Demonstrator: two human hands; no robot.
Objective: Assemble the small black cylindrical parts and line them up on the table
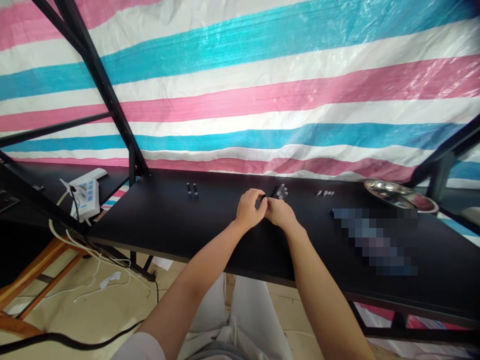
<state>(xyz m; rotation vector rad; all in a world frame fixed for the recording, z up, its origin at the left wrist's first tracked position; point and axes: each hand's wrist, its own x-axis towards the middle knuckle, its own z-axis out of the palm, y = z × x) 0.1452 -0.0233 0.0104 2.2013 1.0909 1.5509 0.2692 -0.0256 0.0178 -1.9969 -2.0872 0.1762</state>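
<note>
My left hand (249, 209) and my right hand (282, 212) meet over the black table, their fingertips pressed together. Between them a small black piece (263, 196) shows in part; the fingers hide most of it. Just beyond my right hand lies a group of small clear tubes (284, 190), with dark parts beside them. Two small dark cylinders with pale ends (192, 188) are farther left on the tabletop. Several small clear pieces (325, 193) lie in a row to the right of my hands.
Shiny metal trays (390, 194) overlap at the table's right end. In front of them a flat item (375, 242) is blurred out. Left of the black table (168, 220) are a white power strip (89, 197) and loose cables. A striped sheet (262, 100) hangs behind.
</note>
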